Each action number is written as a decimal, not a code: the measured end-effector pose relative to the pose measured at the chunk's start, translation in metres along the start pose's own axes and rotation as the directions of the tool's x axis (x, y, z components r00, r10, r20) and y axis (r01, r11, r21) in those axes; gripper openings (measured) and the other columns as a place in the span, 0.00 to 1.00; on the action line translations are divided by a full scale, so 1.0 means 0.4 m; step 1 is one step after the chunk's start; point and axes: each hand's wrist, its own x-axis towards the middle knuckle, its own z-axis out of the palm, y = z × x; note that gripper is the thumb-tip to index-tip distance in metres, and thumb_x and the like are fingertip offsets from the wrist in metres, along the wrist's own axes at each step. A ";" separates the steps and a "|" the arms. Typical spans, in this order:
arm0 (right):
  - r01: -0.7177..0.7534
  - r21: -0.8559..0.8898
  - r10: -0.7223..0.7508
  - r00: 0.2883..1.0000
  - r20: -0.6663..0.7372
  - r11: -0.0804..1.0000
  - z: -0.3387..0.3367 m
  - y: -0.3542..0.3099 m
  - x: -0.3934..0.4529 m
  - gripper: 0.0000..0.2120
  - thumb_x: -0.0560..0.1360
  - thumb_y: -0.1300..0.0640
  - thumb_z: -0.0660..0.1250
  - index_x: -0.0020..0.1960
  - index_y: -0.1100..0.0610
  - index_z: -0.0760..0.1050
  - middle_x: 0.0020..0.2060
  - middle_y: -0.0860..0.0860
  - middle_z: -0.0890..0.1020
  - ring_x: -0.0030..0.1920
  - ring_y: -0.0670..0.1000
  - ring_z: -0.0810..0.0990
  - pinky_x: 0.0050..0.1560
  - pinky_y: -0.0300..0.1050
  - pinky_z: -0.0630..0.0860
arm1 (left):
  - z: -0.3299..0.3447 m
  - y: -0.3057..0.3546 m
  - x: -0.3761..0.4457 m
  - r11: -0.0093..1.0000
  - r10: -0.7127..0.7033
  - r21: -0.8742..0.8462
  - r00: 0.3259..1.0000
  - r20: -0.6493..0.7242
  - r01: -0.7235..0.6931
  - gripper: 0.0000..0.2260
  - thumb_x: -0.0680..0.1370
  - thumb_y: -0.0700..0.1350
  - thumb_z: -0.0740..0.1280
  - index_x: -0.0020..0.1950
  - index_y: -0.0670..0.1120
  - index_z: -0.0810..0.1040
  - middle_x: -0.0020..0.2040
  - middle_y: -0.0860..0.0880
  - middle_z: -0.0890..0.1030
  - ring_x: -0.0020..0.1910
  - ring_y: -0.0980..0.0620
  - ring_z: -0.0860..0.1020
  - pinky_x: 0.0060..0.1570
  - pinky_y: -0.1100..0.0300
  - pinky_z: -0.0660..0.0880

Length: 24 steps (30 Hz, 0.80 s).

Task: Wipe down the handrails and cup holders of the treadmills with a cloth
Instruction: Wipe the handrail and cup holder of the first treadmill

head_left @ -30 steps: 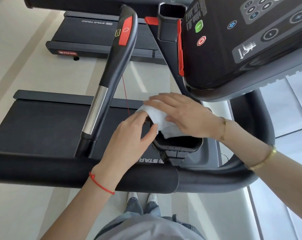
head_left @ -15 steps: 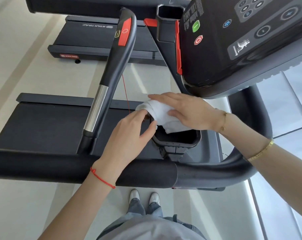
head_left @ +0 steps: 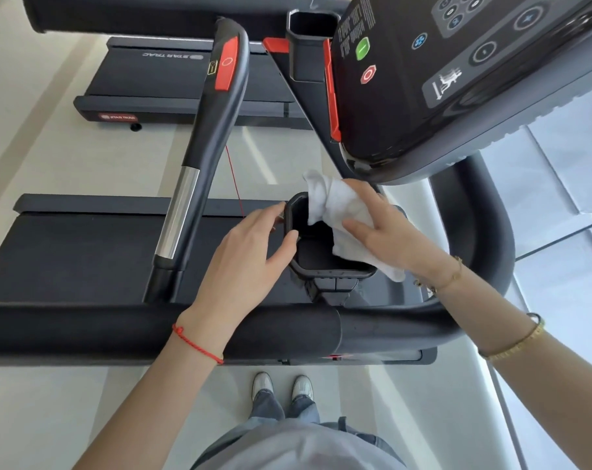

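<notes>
Right hand (head_left: 394,234): fingers spread flat, pressing a white cloth (head_left: 342,212) against the right wall and rim of the near cup holder (head_left: 296,266). Cloth: crumpled, one corner sticking up past the rim at 12 o'clock, its lower end draped over the rim at 4 o'clock; part of it hangs down inside the holder.
Left hand (head_left: 243,262): pinching the holder's left rim at 9 o'clock, thumb inside the wall, fingers outside.
Near cup holder: black, squarish, open at the top; apart from the cloth, only its dark floor shows inside. It sits at frame centre, just beyond the padded front handrail (head_left: 84,330).
Front handrail: thick, black, running across at 6 o'clock of the holder and curving up on the right.
Side handle (head_left: 199,171): black with a silver section and a red panel, slanting away at 10 o'clock.
Second cup holder (head_left: 306,49): black, at 12 o'clock, well apart from the first; its inside is dark and no contents can be made out.
Console (head_left: 457,79): black panel with green and red buttons, at 1 o'clock, overhanging the right hand.
Treadmill belt (head_left: 67,252): dark, at 9 o'clock.
Red string bracelet (head_left: 196,344): on the left wrist.
Gold bracelets (head_left: 515,344): on the right forearm.
</notes>
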 end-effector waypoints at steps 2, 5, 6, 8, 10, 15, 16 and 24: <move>-0.037 0.055 0.040 0.998 -0.047 0.998 0.018 0.001 -0.041 0.31 0.79 0.61 0.61 0.77 0.46 0.52 0.69 0.56 0.67 0.66 0.57 0.69 0.58 0.41 0.63 | 0.000 -0.002 0.001 1.000 0.004 0.012 1.000 0.004 -0.004 0.22 0.80 0.56 0.59 0.74 0.52 0.68 0.61 0.54 0.77 0.61 0.55 0.75 0.62 0.56 0.73; -0.104 0.134 0.114 0.991 -0.068 0.986 0.041 -0.003 -0.088 0.36 0.79 0.60 0.61 0.79 0.46 0.44 0.74 0.54 0.62 0.69 0.56 0.68 0.61 0.41 0.63 | -0.001 -0.002 0.003 0.999 0.022 0.034 1.000 0.004 -0.022 0.22 0.81 0.55 0.59 0.74 0.52 0.68 0.63 0.53 0.76 0.63 0.54 0.75 0.62 0.55 0.73; -0.114 0.142 0.124 0.991 -0.060 0.983 0.036 -0.005 -0.080 0.35 0.79 0.60 0.61 0.78 0.47 0.45 0.73 0.54 0.64 0.66 0.54 0.69 0.58 0.40 0.65 | -0.002 -0.001 0.003 0.999 0.031 0.043 1.000 0.004 -0.031 0.22 0.81 0.55 0.59 0.74 0.51 0.67 0.64 0.53 0.76 0.63 0.54 0.74 0.62 0.55 0.73; -0.127 0.169 0.134 0.990 -0.032 0.977 0.015 -0.010 -0.046 0.32 0.79 0.61 0.60 0.77 0.47 0.49 0.66 0.53 0.70 0.61 0.51 0.71 0.54 0.40 0.67 | -0.005 0.001 0.007 0.997 0.047 0.058 0.999 0.012 -0.047 0.23 0.81 0.54 0.59 0.76 0.50 0.65 0.67 0.53 0.74 0.65 0.54 0.73 0.64 0.57 0.71; -0.139 0.239 0.145 0.989 -0.007 0.961 0.000 -0.023 -0.024 0.30 0.80 0.61 0.60 0.76 0.46 0.53 0.63 0.51 0.72 0.63 0.51 0.71 0.58 0.43 0.66 | -0.008 0.004 0.010 0.996 0.060 0.062 0.998 0.022 -0.061 0.24 0.82 0.52 0.59 0.77 0.50 0.62 0.70 0.53 0.72 0.67 0.55 0.71 0.64 0.60 0.68; -0.165 0.215 0.185 0.980 -0.075 0.963 0.045 -0.016 -0.102 0.33 0.80 0.57 0.61 0.77 0.48 0.46 0.65 0.51 0.70 0.61 0.50 0.72 0.54 0.34 0.68 | -0.008 0.012 0.022 0.995 0.081 0.047 0.996 0.040 -0.083 0.24 0.82 0.50 0.60 0.78 0.50 0.62 0.70 0.52 0.72 0.68 0.54 0.71 0.65 0.57 0.69; -0.171 0.229 0.193 0.978 -0.079 0.958 0.050 -0.011 -0.111 0.32 0.80 0.57 0.61 0.77 0.49 0.46 0.66 0.51 0.70 0.61 0.49 0.72 0.49 0.30 0.68 | -0.006 0.011 0.022 0.996 0.079 0.039 0.996 0.035 -0.081 0.24 0.82 0.50 0.60 0.77 0.50 0.63 0.69 0.53 0.72 0.67 0.54 0.71 0.65 0.58 0.70; -0.168 0.284 0.175 0.985 -0.002 0.944 0.003 -0.032 -0.050 0.25 0.81 0.61 0.59 0.73 0.52 0.54 0.60 0.50 0.72 0.53 0.33 0.74 0.48 0.29 0.73 | 0.002 0.000 0.019 0.998 0.068 -0.020 0.998 0.015 -0.067 0.23 0.81 0.51 0.61 0.76 0.52 0.64 0.68 0.55 0.72 0.64 0.58 0.71 0.60 0.65 0.67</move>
